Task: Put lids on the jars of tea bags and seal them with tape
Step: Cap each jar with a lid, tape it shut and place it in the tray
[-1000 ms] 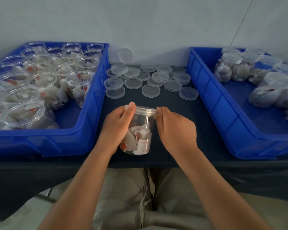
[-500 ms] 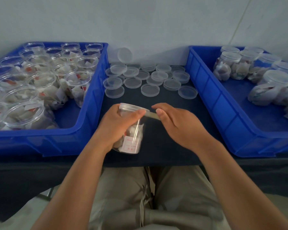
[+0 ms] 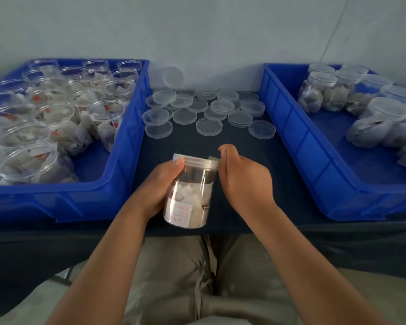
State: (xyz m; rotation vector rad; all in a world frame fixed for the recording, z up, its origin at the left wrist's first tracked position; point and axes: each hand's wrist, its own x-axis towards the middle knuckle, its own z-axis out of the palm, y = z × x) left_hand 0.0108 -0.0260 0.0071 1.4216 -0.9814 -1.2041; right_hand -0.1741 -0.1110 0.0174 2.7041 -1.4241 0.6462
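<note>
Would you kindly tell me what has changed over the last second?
The right hand drew the tape out rightwards, then returned to the right edge of the lid, still pinching it. The left hand keeps gripping the jar. Loose lids and bins stayed put.

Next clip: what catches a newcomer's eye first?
The clear plastic jar of tea bags at centre, gripped by the left hand while the right hand pinches what looks like tape at its lid. A blue plastic bin of open jars sits left, a second bin of lidded jars right, loose clear round lids between.
</note>
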